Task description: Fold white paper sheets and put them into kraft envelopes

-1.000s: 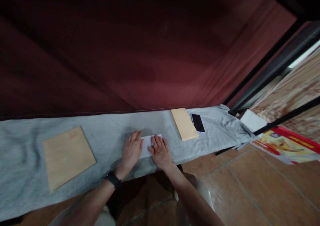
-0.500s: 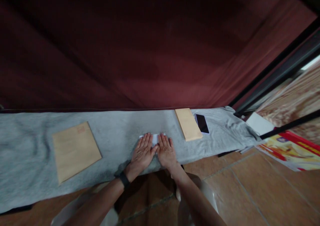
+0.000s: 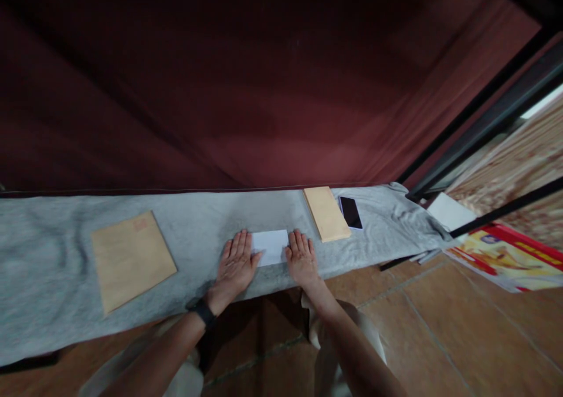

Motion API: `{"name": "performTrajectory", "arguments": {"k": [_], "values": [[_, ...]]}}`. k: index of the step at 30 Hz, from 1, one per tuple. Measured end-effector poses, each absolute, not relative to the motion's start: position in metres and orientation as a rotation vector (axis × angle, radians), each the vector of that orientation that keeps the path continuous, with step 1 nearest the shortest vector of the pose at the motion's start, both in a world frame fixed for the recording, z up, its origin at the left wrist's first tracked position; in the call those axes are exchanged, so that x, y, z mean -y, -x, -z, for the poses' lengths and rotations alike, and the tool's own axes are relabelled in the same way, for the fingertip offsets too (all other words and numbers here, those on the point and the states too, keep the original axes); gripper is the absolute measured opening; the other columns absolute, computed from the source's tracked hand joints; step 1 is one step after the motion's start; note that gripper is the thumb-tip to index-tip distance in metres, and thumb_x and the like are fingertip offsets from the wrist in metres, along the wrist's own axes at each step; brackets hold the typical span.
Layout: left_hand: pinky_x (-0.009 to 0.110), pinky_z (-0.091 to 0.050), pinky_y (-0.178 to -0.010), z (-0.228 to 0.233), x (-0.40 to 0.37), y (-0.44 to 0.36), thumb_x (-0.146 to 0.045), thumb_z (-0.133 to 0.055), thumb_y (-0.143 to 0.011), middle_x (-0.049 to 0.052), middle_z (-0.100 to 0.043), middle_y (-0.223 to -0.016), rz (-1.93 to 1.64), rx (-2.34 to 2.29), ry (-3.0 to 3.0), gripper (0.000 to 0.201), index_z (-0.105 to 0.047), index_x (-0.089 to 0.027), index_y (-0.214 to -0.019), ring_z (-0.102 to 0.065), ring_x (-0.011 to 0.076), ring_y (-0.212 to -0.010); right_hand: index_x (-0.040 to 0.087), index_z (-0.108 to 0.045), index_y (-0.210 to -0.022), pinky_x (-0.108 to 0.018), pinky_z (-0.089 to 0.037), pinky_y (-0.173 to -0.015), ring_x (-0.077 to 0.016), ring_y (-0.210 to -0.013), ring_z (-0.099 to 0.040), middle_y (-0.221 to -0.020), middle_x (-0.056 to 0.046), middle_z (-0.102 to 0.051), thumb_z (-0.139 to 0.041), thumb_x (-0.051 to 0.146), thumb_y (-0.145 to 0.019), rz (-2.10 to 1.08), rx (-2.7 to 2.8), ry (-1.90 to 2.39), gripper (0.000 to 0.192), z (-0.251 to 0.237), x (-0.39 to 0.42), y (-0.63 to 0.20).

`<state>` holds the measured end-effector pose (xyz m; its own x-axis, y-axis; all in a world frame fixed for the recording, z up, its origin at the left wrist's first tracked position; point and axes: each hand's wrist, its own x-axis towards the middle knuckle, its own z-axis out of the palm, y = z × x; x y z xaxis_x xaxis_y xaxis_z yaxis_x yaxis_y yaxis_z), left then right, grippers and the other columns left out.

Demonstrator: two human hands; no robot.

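Observation:
A small folded white paper point(image 3: 270, 246) lies flat on the grey cloth point(image 3: 53, 280) in front of me. My left hand point(image 3: 235, 265) rests flat on the cloth at the paper's left edge, fingers spread, a black watch on its wrist. My right hand point(image 3: 302, 259) lies flat at the paper's right edge. Both palms face down and neither hand holds anything. The middle of the paper shows uncovered between them.
A large brown envelope point(image 3: 131, 258) lies on the cloth to the left. A narrower brown envelope point(image 3: 326, 213) and a dark phone point(image 3: 350, 211) lie to the right. Papers and a red-and-yellow printed sheet point(image 3: 505, 253) sit on the tiled floor at right. A dark red curtain hangs behind.
My hands were pressed side by side over the white paper. They have slid apart to its left and right edges, so the paper's middle now shows.

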<state>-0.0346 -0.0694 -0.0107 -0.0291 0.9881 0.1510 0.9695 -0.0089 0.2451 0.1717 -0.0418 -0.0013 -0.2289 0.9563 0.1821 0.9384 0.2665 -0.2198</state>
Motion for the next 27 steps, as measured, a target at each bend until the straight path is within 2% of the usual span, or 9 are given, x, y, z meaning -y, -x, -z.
{"name": "performTrajectory", "arguments": {"k": [4, 8, 12, 17, 20, 24, 27], "values": [[0.048, -0.013, -0.124, 0.007, 0.07, 0.033, -0.049, -0.033, -0.097, 0.018, -0.031, -0.161, -0.403, -2.172, -2.145, 0.071, -0.032, -0.006, -0.154, -0.025, 0.0293, -0.152, 0.008, -0.042, -0.15, -0.046, -0.022, -0.122, -0.0271, -0.148, -0.032, -0.159, -0.014, -0.035, -0.034, 0.028, -0.105, -0.13, 2.286, 1.605, 0.051, -0.008, 0.041, -0.168], [0.049, -0.012, -0.124, 0.003, 0.07, 0.031, -0.045, -0.03, -0.099, 0.018, -0.028, -0.162, -0.325, -2.179, -2.137, 0.069, -0.031, -0.004, -0.154, -0.023, 0.0292, -0.152, 0.014, -0.039, -0.153, -0.04, -0.026, -0.122, -0.0205, -0.148, -0.033, -0.159, -0.008, -0.038, -0.031, 0.035, -0.106, -0.257, 2.444, 1.305, 0.052, -0.007, 0.048, -0.153], [0.05, -0.014, -0.124, 0.005, 0.07, 0.032, -0.044, -0.029, -0.099, 0.017, -0.027, -0.163, -0.22, -2.212, -2.169, 0.067, -0.031, -0.006, -0.155, -0.023, 0.0279, -0.152, 0.014, -0.039, -0.153, -0.043, -0.023, -0.123, -0.0231, -0.147, -0.034, -0.159, -0.007, -0.037, -0.034, 0.041, -0.106, -0.23, 2.473, 1.327, 0.054, 0.002, 0.054, -0.142], [0.05, -0.016, -0.124, 0.01, 0.069, 0.037, -0.044, -0.028, -0.1, 0.014, -0.03, -0.163, -0.221, -2.241, -2.197, 0.065, -0.031, -0.012, -0.156, -0.025, 0.0268, -0.152, 0.011, -0.037, -0.153, -0.045, -0.024, -0.121, -0.0264, -0.146, -0.037, -0.159, -0.011, -0.036, -0.036, 0.039, -0.106, -0.104, 2.391, 1.499, 0.055, 0.01, 0.05, -0.15], [0.05, -0.015, -0.124, 0.01, 0.07, 0.041, -0.042, -0.027, -0.1, 0.014, -0.031, -0.162, -0.238, -2.264, -2.165, 0.064, -0.031, -0.011, -0.155, -0.026, 0.0276, -0.151, 0.009, -0.039, -0.152, -0.046, -0.025, -0.119, -0.0284, -0.144, -0.038, -0.158, -0.014, -0.039, -0.039, 0.037, -0.105, -0.063, 2.342, 1.575, 0.055, 0.009, 0.047, -0.158], [0.053, -0.013, -0.124, 0.004, 0.071, 0.043, -0.04, -0.03, -0.099, 0.019, -0.034, -0.16, -0.356, -2.286, -2.212, 0.065, -0.035, -0.002, -0.152, -0.025, 0.0326, -0.151, 0.01, -0.051, -0.144, -0.045, -0.035, -0.112, -0.0301, -0.134, -0.048, -0.148, -0.016, -0.053, -0.045, 0.032, -0.101, -0.095, 2.248, 1.65, 0.048, -0.002, 0.044, -0.165], [0.05, -0.02, -0.123, -0.001, 0.072, 0.036, -0.039, -0.031, -0.1, 0.019, -0.029, -0.162, -0.505, -2.131, -2.34, 0.063, -0.034, -0.004, -0.153, -0.023, 0.0305, -0.152, 0.017, -0.065, -0.127, -0.038, -0.046, -0.098, -0.0265, -0.113, -0.061, -0.126, -0.013, -0.067, -0.046, 0.025, -0.098, -0.186, 2.146, 1.743, 0.035, -0.012, 0.04, -0.166]]}}
